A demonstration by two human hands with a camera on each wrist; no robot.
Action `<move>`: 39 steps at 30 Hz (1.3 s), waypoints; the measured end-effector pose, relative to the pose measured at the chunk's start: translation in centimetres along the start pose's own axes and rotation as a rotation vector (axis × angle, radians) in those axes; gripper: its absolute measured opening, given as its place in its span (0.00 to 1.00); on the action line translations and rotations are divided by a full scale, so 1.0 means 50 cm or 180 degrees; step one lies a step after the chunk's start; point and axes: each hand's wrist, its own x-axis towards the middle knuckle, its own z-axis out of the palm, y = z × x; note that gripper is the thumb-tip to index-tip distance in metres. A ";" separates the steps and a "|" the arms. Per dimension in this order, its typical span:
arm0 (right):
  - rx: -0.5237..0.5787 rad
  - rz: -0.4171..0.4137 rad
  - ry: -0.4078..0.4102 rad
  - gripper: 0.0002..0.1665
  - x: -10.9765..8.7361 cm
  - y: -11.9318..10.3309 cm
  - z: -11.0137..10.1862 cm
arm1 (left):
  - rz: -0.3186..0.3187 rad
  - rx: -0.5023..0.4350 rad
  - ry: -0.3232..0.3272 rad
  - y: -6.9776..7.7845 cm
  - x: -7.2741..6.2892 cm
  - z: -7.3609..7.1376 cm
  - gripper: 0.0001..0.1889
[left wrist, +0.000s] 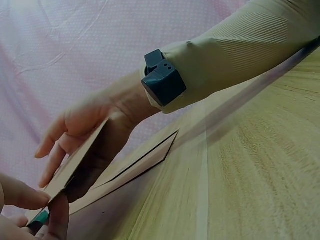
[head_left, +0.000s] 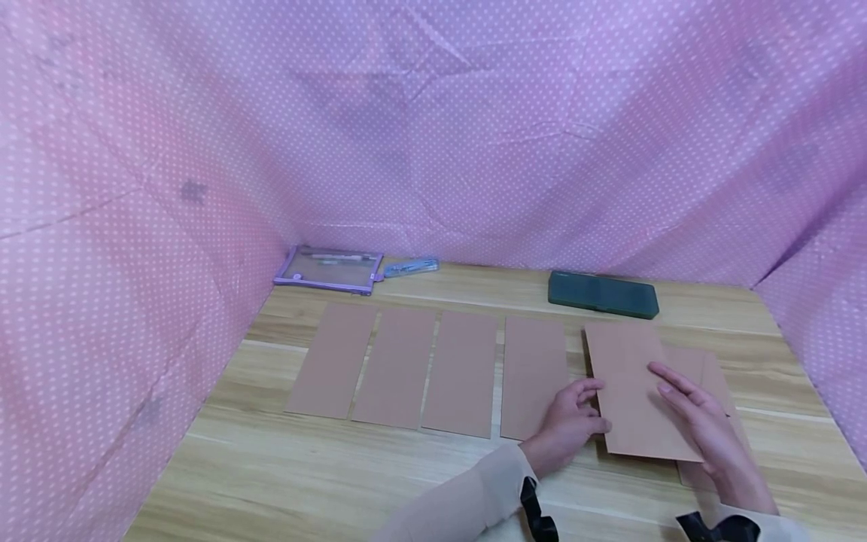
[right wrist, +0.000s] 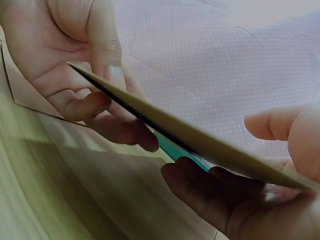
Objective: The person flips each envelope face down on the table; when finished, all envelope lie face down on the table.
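Note:
A brown kraft-paper card (head_left: 637,399) is tilted up off the table between the hands. At its left edge my left hand (head_left: 567,423) pinches it, thumb and fingers around the edge. My right hand (head_left: 707,429) grips the opposite side; in the right wrist view the thumb is above the card (right wrist: 200,142) and the curled fingers (right wrist: 225,200) are beneath it. Another brown card (head_left: 714,376) lies partly hidden under the held one and the right hand. Just left of my left hand lies a flat brown card (head_left: 533,369), its lower corner behind the hand.
Several more brown cards (head_left: 396,369) lie in a row to the left. Toward the back edge stand a dark green case (head_left: 601,293), a purple-edged zip pouch (head_left: 328,269) with pens and a small blue item (head_left: 411,268). A pink dotted cloth (head_left: 433,150) surrounds the wooden table (head_left: 271,482).

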 end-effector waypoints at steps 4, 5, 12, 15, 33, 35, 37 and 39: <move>0.0139 0.0025 0.0008 0.26 0.001 -0.003 0.000 | 0.0021 0.0035 0.0029 0.004 -0.001 -0.003 0.33; 0.0209 0.0013 -0.0008 0.26 0.001 -0.004 0.000 | 0.0023 0.0047 0.0037 0.005 -0.001 -0.004 0.33; 0.0490 -0.0301 -0.0170 0.28 -0.005 -0.007 -0.005 | 0.0006 0.0166 0.0074 0.011 -0.004 -0.015 0.32; 0.0324 -0.0211 -0.0222 0.29 -0.009 -0.011 -0.013 | 0.0013 0.0211 0.0082 0.015 -0.005 -0.020 0.32; -0.0738 0.0119 -0.0251 0.35 -0.022 -0.013 -0.036 | 0.0004 0.0636 0.0020 0.024 -0.009 -0.026 0.41; -0.0780 0.0066 -0.0255 0.35 -0.023 -0.012 -0.036 | -0.0007 0.0633 0.0030 0.024 -0.009 -0.026 0.41; -0.0781 0.0035 -0.0259 0.34 -0.022 -0.010 -0.036 | -0.0017 0.0621 0.0047 0.024 -0.009 -0.025 0.40; -0.0802 0.0009 -0.0266 0.35 -0.020 -0.008 -0.036 | -0.0038 0.0615 0.0071 0.025 -0.009 -0.025 0.40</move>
